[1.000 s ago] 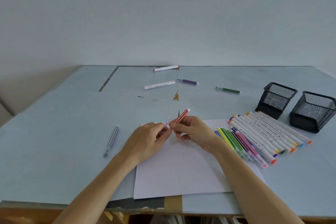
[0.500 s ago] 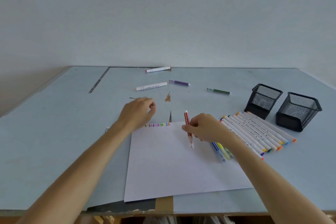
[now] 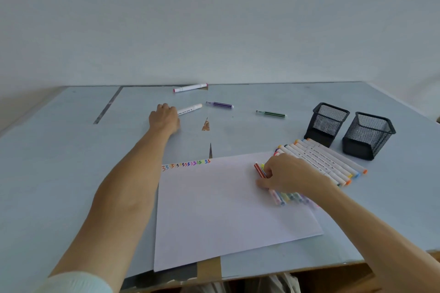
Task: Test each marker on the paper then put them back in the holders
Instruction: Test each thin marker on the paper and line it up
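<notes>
The paper (image 3: 228, 207) is lying at the near middle of the table (image 3: 59, 154), with a short row of coloured squiggles (image 3: 185, 164) running along its far left edge. At about three o'clock from the sheet's centre, the right hand (image 3: 285, 173) is resting over a row of thin coloured markers (image 3: 290, 197) on the paper's right margin, its fingers curled down around a red marker (image 3: 259, 170) at the left end of that row; the exact pinch is hidden by the hand itself. Just beyond, toward two o'clock, a second row of thick white-barrelled markers (image 3: 328, 162) is lying side by side on the table, their coloured caps pointing toward the near right. Further out in the same direction, two black mesh holders (image 3: 347, 129) are standing upright next to each other.

At eleven o'clock from the paper, the left hand (image 3: 164, 118) is reaching far across the table, fingers curled onto the near end of a white marker (image 3: 190, 109); whether it is truly gripping it cannot be told. A second white marker with a pink cap (image 3: 190, 87) is lying by the wall at twelve o'clock. A purple marker (image 3: 220, 104) and a green marker (image 3: 271, 113) are lying apart between twelve and one o'clock.
</notes>
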